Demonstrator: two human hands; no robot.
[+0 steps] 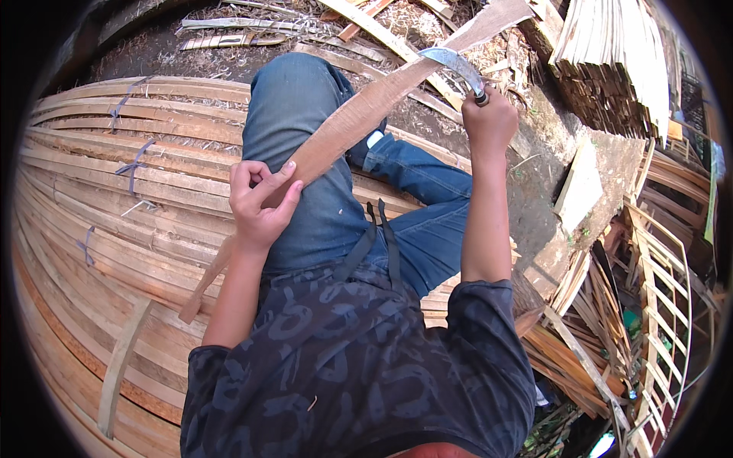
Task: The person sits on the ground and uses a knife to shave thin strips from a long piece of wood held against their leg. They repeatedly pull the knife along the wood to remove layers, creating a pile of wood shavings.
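Tan wooden strips lie left of the left grip, which pinches a flat brown wooden slat; the right grip clasps a curved grey metal sickle.

Bright daylight, overexposed stacked slats, bent edges

Your shirt is black with grey-blue squiggles, your jeans faded blue; your wooden strip is reddish-brown, your sickle blade silvery, its handle dark, the bundle ties purple.
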